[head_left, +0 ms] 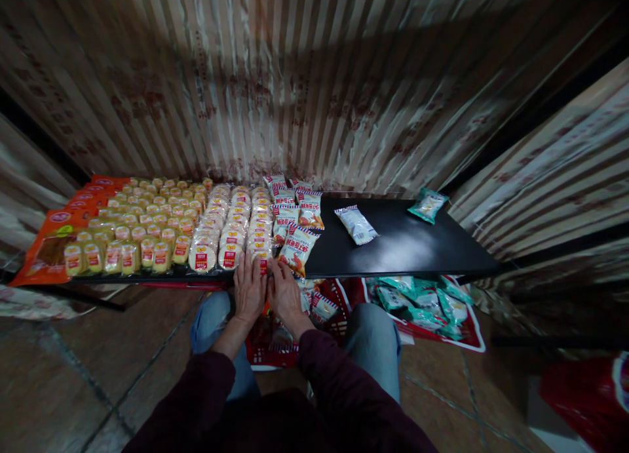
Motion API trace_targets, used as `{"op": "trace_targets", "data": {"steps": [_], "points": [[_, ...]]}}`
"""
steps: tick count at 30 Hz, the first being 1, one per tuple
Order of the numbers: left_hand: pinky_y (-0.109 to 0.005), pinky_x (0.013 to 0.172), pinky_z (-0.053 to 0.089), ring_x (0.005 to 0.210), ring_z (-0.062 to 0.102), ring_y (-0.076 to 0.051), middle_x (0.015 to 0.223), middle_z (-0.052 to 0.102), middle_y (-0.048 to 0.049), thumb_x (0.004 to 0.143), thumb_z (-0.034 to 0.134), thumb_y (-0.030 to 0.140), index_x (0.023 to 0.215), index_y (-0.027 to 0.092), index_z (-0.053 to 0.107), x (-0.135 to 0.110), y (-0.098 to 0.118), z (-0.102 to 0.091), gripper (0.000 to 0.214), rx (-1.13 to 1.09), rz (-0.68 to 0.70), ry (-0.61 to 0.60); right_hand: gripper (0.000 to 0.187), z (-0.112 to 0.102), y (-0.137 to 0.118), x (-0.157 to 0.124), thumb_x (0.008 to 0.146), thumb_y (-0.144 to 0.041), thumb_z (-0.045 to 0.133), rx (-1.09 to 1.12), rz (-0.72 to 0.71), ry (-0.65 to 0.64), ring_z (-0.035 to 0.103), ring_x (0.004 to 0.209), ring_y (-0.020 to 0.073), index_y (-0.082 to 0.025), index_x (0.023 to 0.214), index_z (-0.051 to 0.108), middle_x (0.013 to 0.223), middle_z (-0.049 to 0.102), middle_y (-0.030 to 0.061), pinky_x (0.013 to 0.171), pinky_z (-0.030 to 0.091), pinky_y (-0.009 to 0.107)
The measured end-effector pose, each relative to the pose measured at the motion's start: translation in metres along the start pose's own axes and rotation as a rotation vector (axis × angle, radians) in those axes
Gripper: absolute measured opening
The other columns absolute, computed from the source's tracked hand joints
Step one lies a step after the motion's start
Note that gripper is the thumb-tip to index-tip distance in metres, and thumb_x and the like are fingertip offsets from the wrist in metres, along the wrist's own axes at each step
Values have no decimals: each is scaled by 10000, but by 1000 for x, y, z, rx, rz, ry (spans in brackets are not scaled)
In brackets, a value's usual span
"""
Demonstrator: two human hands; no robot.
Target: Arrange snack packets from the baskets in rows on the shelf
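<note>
My left hand [249, 289] rests at the shelf's front edge, its fingers stretched out over the nearest pack of round white crackers [230, 256] and the one beside it. Close alongside, my right hand [285, 294] has its fingers extended at the lower left corner of a white and orange snack bag [297, 248]. Both hands touch the fronts of packs, and neither is wrapped round one. The round cracker packs stand in overlapping rows running back from the edge. Behind the front snack bag, more bags of the same kind form two short columns.
Small yellow wrapped cakes [147, 227] and orange packets [54, 236] fill the left of the black shelf [398, 250]. A face-down white bag [356, 225] and a green packet [428, 205] lie farther right. Below are red baskets [474, 335] with green packets and snack bags. Striped curtains [314, 79] hang behind.
</note>
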State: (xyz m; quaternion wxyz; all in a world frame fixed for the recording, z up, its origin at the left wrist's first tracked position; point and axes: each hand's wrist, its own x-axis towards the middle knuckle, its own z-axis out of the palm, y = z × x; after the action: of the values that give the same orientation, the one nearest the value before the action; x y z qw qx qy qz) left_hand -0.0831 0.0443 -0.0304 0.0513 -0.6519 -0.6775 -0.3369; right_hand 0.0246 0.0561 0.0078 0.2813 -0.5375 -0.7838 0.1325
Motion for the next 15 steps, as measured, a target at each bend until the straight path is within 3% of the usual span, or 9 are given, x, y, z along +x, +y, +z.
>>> {"op": "trace_targets", "data": {"steps": [6,15], "points": [[-523,1087,272,1417,119,-281,1489,289,-173,888,400,176,1355,141,397,0,3,8,469,-79,33,27,498,-6,9,2,807,-91,440,-64,-110,73,335,1290,260,-187,1291,507,1378,473,89,1059,292,475],[-542,1101,246,1421,73,-288,1501,229,-209,857,405,122,1367,96,349,2,5,14,515,-83,48,34,410,-3,16,17,848,-187,472,-152,-16,142,89,1404,324,-223,1251,542,1490,315,84,1070,145,584]]}}
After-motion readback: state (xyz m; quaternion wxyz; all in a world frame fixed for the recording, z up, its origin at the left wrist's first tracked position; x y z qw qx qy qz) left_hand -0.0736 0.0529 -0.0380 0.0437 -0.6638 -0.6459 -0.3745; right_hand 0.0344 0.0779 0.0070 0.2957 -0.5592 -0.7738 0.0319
